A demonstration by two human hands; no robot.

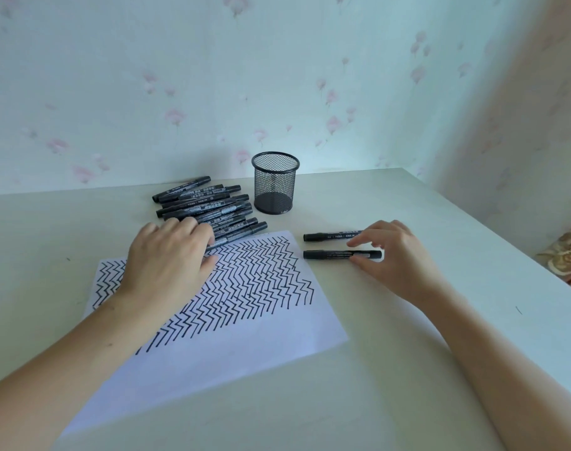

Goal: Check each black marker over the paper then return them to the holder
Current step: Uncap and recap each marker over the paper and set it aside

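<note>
A white paper (pixel 245 340) covered in black zigzag lines lies in front of me. Behind it stands an empty black mesh holder (pixel 274 183). Several capped black markers lie in a pile (pixel 206 203) left of the holder. My left hand (pixel 170 255) reaches over the pile's near edge, and its fingers curl over the nearest marker (pixel 235 237) with the thumb on the paper. Two more markers lie right of the paper. My right hand (pixel 395 255) pinches the nearer marker (pixel 329 254) between thumb and forefinger. The farther marker (pixel 326 236) lies partly under its fingers.
The pale table (pixel 408 203) meets a flowered wall at the back, and its right edge runs diagonally toward me. A patterned cushion (pixel 567 255) sits beyond that edge.
</note>
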